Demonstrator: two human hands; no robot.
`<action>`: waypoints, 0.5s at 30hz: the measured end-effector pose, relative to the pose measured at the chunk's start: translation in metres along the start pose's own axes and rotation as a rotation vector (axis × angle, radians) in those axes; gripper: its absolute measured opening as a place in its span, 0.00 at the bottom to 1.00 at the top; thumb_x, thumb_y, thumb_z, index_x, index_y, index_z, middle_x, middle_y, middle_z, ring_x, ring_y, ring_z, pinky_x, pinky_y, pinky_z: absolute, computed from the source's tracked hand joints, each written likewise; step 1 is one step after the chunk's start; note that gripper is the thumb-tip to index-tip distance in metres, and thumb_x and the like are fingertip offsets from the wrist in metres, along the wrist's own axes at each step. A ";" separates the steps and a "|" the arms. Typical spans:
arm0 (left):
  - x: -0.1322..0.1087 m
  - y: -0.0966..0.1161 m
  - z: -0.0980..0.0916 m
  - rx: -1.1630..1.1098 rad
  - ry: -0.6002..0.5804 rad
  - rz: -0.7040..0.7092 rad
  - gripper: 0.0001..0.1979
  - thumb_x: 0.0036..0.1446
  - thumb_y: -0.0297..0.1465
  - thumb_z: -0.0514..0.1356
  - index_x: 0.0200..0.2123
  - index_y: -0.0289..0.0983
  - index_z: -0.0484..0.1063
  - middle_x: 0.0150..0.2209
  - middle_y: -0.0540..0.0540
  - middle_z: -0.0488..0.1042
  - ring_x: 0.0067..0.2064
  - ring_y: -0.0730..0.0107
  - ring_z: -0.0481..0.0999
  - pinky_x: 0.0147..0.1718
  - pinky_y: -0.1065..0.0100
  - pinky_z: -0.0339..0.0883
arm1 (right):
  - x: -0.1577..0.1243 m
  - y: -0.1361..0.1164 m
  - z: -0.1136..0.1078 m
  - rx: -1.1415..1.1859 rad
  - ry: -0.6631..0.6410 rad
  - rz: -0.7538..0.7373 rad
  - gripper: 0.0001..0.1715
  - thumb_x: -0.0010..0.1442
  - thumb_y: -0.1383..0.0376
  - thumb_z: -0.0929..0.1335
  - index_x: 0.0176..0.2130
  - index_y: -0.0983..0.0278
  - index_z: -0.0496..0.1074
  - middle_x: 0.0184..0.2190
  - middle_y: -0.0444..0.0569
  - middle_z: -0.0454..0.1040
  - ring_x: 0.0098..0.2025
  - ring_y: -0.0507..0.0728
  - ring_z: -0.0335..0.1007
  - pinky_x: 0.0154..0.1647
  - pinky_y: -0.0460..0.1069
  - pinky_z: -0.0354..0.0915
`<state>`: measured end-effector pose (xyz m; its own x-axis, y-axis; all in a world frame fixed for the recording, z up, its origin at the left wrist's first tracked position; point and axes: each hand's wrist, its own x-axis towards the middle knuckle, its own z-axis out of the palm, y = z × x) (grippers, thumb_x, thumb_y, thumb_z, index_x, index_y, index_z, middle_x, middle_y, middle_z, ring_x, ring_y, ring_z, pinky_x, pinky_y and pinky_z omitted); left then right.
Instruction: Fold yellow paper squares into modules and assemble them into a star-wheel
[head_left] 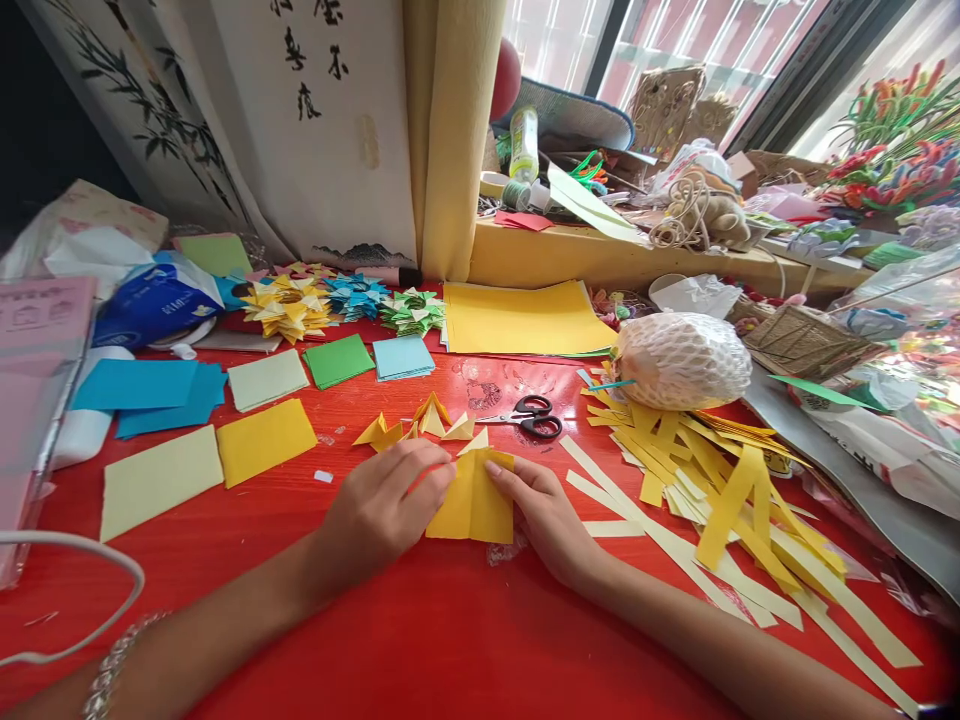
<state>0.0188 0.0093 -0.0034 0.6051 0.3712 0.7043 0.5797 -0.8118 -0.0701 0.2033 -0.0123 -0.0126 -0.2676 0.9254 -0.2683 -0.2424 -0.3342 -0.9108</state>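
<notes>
A small sheet of yellow paper (471,510) with a crease down its middle is held between both hands above the red table. My left hand (396,495) is closed at the sheet's upper left edge, its fingertips pinched there. My right hand (541,510) grips the right side, thumb on top and the other fingers behind. Just beyond the hands sit several folded yellow and cream paper pieces (379,432). Black-handled scissors (534,415) lie behind the sheet, blades pointing left.
Stacks of cut paper, including a yellow stack (266,442) and a green stack (337,361), lie at left. Folded paper stars (285,308) stand at the back beside large yellow sheets (525,318). Paper strips (731,530) and a net-wrapped round object (682,360) occupy the right.
</notes>
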 end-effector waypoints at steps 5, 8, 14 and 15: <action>-0.003 -0.006 -0.003 -0.004 -0.045 0.239 0.11 0.54 0.20 0.56 0.42 0.29 0.68 0.41 0.38 0.75 0.47 0.59 0.72 0.47 0.58 0.69 | -0.004 0.001 0.002 0.027 0.010 0.063 0.17 0.54 0.54 0.66 0.35 0.65 0.70 0.21 0.42 0.64 0.21 0.49 0.61 0.18 0.43 0.60; -0.004 -0.006 -0.002 -0.040 -0.047 0.235 0.11 0.55 0.21 0.56 0.43 0.28 0.68 0.42 0.37 0.75 0.47 0.59 0.72 0.46 0.58 0.70 | -0.003 0.000 0.002 0.047 -0.002 0.060 0.15 0.54 0.55 0.66 0.32 0.65 0.70 0.20 0.41 0.63 0.20 0.47 0.60 0.21 0.43 0.60; -0.005 -0.005 0.001 -0.076 -0.053 0.259 0.11 0.56 0.21 0.55 0.43 0.28 0.68 0.42 0.37 0.75 0.48 0.59 0.72 0.48 0.59 0.69 | -0.001 0.000 0.001 0.056 -0.027 0.065 0.15 0.55 0.55 0.66 0.35 0.65 0.71 0.19 0.40 0.64 0.19 0.47 0.60 0.25 0.45 0.62; -0.006 -0.005 0.002 -0.079 -0.054 0.258 0.11 0.55 0.21 0.55 0.43 0.28 0.68 0.42 0.37 0.75 0.48 0.59 0.72 0.48 0.59 0.69 | -0.001 0.000 0.001 0.055 -0.028 0.066 0.15 0.55 0.55 0.66 0.35 0.65 0.71 0.19 0.40 0.64 0.19 0.47 0.60 0.25 0.45 0.63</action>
<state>0.0134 0.0124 -0.0085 0.7568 0.1694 0.6313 0.3597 -0.9144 -0.1858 0.2021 -0.0135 -0.0124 -0.3109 0.8959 -0.3173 -0.2745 -0.4043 -0.8725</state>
